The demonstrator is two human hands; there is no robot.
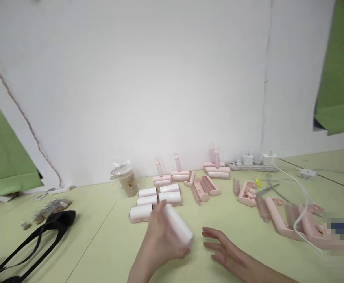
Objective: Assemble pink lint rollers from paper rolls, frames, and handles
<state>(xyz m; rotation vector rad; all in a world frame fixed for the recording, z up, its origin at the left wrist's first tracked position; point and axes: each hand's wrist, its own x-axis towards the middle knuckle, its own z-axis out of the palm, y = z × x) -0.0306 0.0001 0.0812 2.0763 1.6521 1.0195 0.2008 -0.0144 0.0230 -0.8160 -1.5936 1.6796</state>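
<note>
One white roll in hand, a small batch already lined up behind it.

Low in the middle of the frame, the left hand (163, 236) is closed around a white roll (178, 224), lifted just off the pale green table (101, 243); the right hand (225, 251) lies beside it, fingers spread and holding nothing. Just above them a cluster of white rolls on pink bases (157, 200) sits in tidy rows, and a few assembled pink rollers (172, 173) stand upright against the wall, so I would judge part of the lot done. To the right, loose pink handles and frames (278, 214) lie scattered, which looks like the work left. A black strap (42, 236) lies at lower left; a power strip with chargers (251, 163) sits by the wall.
</note>
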